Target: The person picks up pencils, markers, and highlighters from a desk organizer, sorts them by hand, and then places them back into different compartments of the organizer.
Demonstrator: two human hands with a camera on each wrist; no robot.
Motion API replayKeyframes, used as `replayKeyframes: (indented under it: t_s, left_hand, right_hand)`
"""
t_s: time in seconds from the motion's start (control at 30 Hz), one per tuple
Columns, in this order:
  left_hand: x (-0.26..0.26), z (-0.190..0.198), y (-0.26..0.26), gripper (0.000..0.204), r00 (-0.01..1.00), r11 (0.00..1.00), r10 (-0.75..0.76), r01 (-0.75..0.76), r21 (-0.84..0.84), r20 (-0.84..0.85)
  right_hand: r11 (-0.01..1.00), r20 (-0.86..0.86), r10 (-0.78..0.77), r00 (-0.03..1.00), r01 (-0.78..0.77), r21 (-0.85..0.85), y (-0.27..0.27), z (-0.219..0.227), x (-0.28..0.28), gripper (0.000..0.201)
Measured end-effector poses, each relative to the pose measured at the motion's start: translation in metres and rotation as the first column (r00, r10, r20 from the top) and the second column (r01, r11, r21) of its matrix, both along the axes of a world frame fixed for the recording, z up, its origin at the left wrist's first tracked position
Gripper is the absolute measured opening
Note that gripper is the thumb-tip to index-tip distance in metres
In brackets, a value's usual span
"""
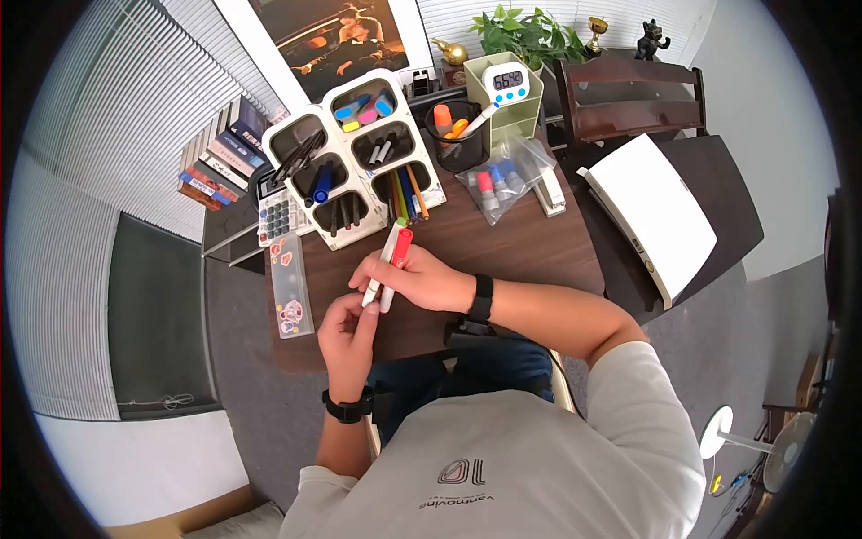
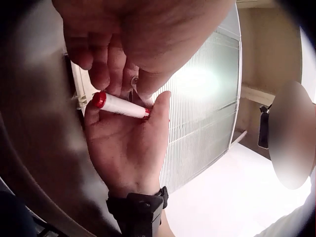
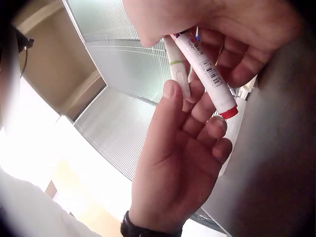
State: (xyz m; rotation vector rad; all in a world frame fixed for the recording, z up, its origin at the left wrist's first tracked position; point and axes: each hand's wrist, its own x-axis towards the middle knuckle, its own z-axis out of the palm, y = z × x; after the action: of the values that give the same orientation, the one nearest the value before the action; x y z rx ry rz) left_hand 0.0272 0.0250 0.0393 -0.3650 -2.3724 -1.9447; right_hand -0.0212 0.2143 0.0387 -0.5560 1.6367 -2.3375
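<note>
My right hand (image 1: 426,280) holds two pens side by side above the table's near edge. One is a white marker with a red cap (image 1: 404,241); its barcode and red end show on the red marker (image 3: 210,74) in the right wrist view. Beside it is a slimmer white pen (image 3: 177,61) with a green band, its green end up in the head view. My left hand (image 1: 346,337) pinches the lower end of this slim pen between thumb and fingers. The left wrist view has the red marker (image 2: 121,106) lying across the right palm.
A white organizer (image 1: 337,135) with pens and highlighters stands ahead, a calculator (image 1: 278,216) to its left. A clear pencil case (image 1: 290,287) lies at the left edge. Rightward are a black mesh cup (image 1: 460,153), a bag of small bottles (image 1: 503,184) and a stapler (image 1: 549,190).
</note>
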Motion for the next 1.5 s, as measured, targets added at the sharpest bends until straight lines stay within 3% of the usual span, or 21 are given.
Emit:
replayKeyframes:
  t_s: [0.07,0.13,0.2,0.3,0.37,0.4,0.47,0.63,0.77,0.87,0.93,1.0,1.07,1.1,1.2,1.27,1.37,1.5]
  left_hand:
    - [-0.001,0.001,0.003,0.011,1.000,1.000,0.023,-0.023,0.021,0.003]
    - [-0.001,0.013,0.004,0.011,0.957,0.960,0.269,-0.257,0.115,-0.110]
    - [-0.011,0.029,0.003,0.011,0.904,0.928,0.357,-0.316,0.197,-0.236]
    - [-0.038,0.043,-0.005,0.013,0.862,0.927,0.369,-0.311,0.211,-0.349]
    - [-0.059,0.050,0.000,0.014,0.741,0.916,0.374,-0.388,0.100,-0.557]
    - [-0.066,0.055,0.004,0.014,0.740,0.917,0.373,-0.386,0.102,-0.560]
    - [-0.080,0.067,0.014,0.015,0.638,0.847,0.223,-0.501,-0.177,-0.737]
    - [-0.109,0.068,0.033,0.022,0.668,0.811,0.175,-0.515,-0.279,-0.724]
    - [-0.093,0.068,0.036,0.020,0.762,0.829,0.216,-0.474,-0.298,-0.611]
    - [-0.067,0.044,0.020,0.015,0.813,0.883,0.224,-0.403,-0.242,-0.537]
    - [-0.044,0.017,0.006,0.012,0.948,0.958,0.200,-0.242,-0.152,-0.249]
    - [-0.019,0.004,0.003,0.015,0.994,0.984,0.096,-0.103,-0.146,-0.059]
    - [0.001,0.005,0.005,0.023,0.994,0.963,-0.077,0.094,-0.252,0.078]
    - [0.005,0.001,0.005,0.022,0.985,0.942,-0.173,0.165,-0.291,-0.001]
    - [0.011,0.004,0.003,0.021,0.996,0.967,-0.085,0.079,-0.243,-0.015]
    - [0.011,0.007,-0.004,0.019,0.997,0.995,0.072,-0.073,-0.065,-0.028]
    - [0.005,0.032,-0.006,0.019,0.954,0.971,0.235,-0.221,0.092,-0.187]
    - [-0.017,0.052,-0.012,0.017,0.835,0.926,0.367,-0.371,0.073,-0.410]
  right_hand:
    - [0.999,-0.021,0.025,0.999,-0.026,-0.037,0.002,0.004,0.000,0.040]
    - [0.999,0.003,0.028,1.000,-0.028,-0.026,0.000,-0.001,0.000,0.040]
    - [0.999,0.024,0.040,0.999,-0.039,-0.020,0.000,0.000,0.001,0.041]
    - [0.994,0.003,0.076,0.997,-0.076,0.080,0.003,0.007,0.004,0.044]
    - [0.994,-0.003,0.075,0.997,-0.075,0.081,0.003,0.008,0.004,0.044]
    - [0.994,-0.005,0.077,0.997,-0.076,0.085,0.004,0.009,0.004,0.043]
    - [0.994,-0.013,0.071,0.997,-0.070,0.082,0.006,0.009,0.003,0.043]
    - [0.996,-0.006,0.060,0.998,-0.059,0.063,0.007,0.010,0.002,0.043]
    - [0.997,0.001,0.061,0.998,-0.061,0.052,0.006,0.009,0.001,0.042]
    - [0.999,-0.047,0.029,0.998,-0.027,0.045,0.006,0.003,-0.001,0.042]
    - [0.999,-0.067,0.011,0.998,-0.009,0.036,0.006,0.003,-0.001,0.042]
    - [1.000,-0.012,0.013,1.000,-0.013,0.019,0.007,0.006,0.000,0.043]
    - [0.999,0.045,0.037,0.998,-0.037,0.003,0.007,0.006,0.001,0.042]
    - [0.998,0.098,0.065,0.993,-0.064,-0.008,0.007,0.006,0.002,0.041]
    - [0.995,0.071,0.104,0.992,-0.104,-0.007,0.007,0.006,0.001,0.032]
    - [0.993,0.046,0.112,0.993,-0.113,0.017,0.008,0.007,0.001,0.032]
    - [0.991,-0.058,0.130,0.990,-0.131,-0.001,0.007,0.004,0.002,0.039]
    - [0.974,-0.026,0.194,0.981,-0.190,0.120,0.012,0.007,0.001,0.043]
